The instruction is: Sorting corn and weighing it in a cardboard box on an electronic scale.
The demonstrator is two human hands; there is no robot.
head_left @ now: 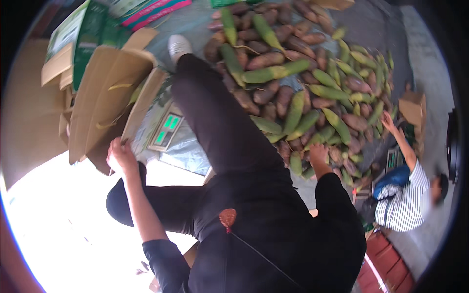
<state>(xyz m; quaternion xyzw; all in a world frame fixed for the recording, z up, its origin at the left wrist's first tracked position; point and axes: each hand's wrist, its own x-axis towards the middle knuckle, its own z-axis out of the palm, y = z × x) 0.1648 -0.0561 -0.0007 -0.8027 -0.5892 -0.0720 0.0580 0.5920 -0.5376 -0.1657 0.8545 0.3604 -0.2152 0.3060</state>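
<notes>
My left hand is closed on the near edge of an open cardboard box, with its fingertips at the rim. Inside the box a little green and yellow produce shows; the rest is hidden by the walls. Right beside it is a scale with a lit green display. My right hand reaches down onto the near side of a big heap of long green radishes and reddish-brown root vegetables. Its fingers touch the heap near a green radish; whether they grip one is unclear.
Green printed cartons stand at the far left. Across the heap on the right, another person in a striped shirt stretches a hand toward the vegetables, near a cardboard box. My shoe rests beside the heap. Bright glare covers the lower left.
</notes>
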